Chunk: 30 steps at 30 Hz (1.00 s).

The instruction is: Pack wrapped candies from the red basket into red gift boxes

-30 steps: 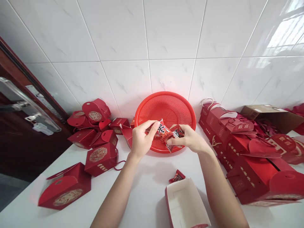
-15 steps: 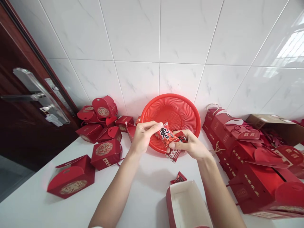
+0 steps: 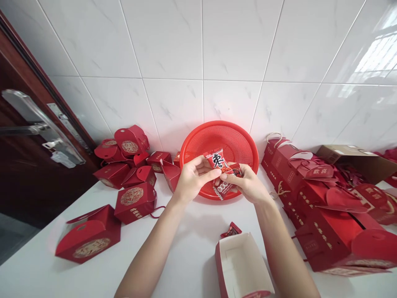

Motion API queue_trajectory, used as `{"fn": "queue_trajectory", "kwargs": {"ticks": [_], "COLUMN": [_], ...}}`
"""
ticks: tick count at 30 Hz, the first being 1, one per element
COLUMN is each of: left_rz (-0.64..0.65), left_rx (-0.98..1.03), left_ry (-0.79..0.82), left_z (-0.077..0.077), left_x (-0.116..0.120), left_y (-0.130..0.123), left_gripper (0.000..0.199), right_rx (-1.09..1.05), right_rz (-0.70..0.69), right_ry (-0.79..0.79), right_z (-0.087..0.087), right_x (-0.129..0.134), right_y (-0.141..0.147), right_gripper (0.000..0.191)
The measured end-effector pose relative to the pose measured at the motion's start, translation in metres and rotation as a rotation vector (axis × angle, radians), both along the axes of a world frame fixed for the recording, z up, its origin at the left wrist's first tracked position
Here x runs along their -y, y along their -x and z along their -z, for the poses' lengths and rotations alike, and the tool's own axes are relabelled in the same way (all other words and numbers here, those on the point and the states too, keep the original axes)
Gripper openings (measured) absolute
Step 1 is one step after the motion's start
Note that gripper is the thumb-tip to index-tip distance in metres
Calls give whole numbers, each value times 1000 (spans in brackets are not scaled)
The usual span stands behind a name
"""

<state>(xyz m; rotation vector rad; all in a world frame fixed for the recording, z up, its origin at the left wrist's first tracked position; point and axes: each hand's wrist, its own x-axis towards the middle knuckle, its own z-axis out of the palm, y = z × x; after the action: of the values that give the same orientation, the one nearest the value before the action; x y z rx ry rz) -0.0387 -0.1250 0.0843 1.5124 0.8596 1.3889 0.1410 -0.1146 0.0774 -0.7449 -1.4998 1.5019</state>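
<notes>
Both hands meet in front of a red mesh basket (image 3: 217,134) that leans against the tiled wall. My left hand (image 3: 192,179) pinches a red wrapped snack packet (image 3: 217,160) with a black character on it. My right hand (image 3: 248,185) grips several other small red packets (image 3: 223,190) bunched together below it. The two hands touch at the fingertips. Nearer to me an open red box (image 3: 240,265) with a white inside lies on the white table, and one loose red packet (image 3: 231,229) rests just behind it.
Closed red gift boxes (image 3: 133,203) lie scattered at the left. Open red boxes with flaps (image 3: 328,215) are stacked at the right, with a brown carton (image 3: 350,155) behind them. A dark wooden door with a metal handle (image 3: 31,124) stands at the far left.
My left hand has lifted the packet with the black character up and turned it upright, close against the right hand. The view has shifted slightly.
</notes>
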Motion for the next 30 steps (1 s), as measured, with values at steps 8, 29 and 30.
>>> {"fn": "queue_trajectory", "kwargs": {"ticks": [8,29,30], "left_rz": [-132,252,271], "left_rx": [-49,-125,-63], "left_ry": [26,122,142], "left_z": [8,35,35], "left_x": [-16,-27,-22], "left_y": [11,-11,-19], "left_gripper": [66,44,44], "right_rx": [47,72,63], "right_rz": [75,119,97], "right_ry": [-22,-135,-126], "right_z": [-3,-8,-9], "right_x": [-7,-8,-7], "right_y": [-17,-29,-30], "right_gripper": [38,31,31]}}
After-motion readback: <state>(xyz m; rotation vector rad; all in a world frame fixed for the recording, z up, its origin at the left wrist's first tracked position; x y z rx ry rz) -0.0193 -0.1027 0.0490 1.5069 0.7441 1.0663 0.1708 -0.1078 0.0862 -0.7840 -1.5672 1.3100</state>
